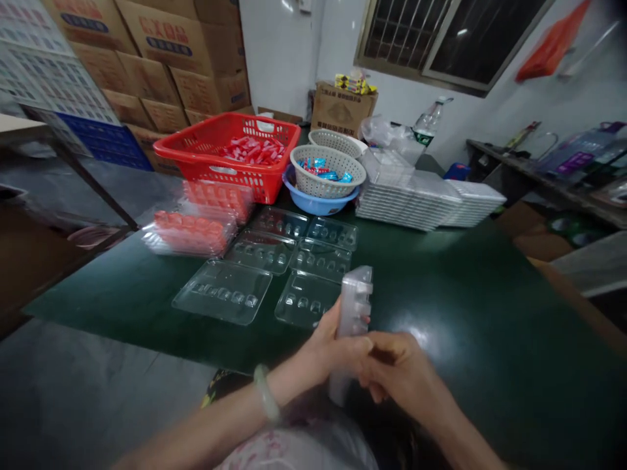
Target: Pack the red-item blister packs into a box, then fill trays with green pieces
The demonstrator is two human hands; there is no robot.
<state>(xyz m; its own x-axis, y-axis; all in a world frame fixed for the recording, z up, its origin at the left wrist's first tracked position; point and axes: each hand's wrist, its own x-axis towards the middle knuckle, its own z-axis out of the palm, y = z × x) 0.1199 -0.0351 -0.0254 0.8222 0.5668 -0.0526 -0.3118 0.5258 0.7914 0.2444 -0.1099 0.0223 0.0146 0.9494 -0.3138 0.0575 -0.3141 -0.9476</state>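
Observation:
A stack of clear plastic blister trays (pixel 353 307) stands on edge in my left hand (pixel 336 346), whose fingers wrap round it. My right hand (pixel 399 369) meets it at the near side of the stack, its thumb and fingers pinched together at the trays' edge. What exactly the right fingertips grip is partly hidden. Beyond my hands, several single clear trays lie flat in two rows on the green table, among them a front left tray (pixel 223 292) and a front right tray (pixel 306 299), close to my left hand.
A red basket (pixel 220 156) holds pink-red pieces. Trays with orange-red inserts (pixel 189 232) sit before it. A grey colander (pixel 328 173) with blue packets rests in a blue basin (pixel 321 204). Stacked clear trays (pixel 406 199) stand behind on the green table (pixel 490 313); cardboard boxes (pixel 166 39) fill the back left.

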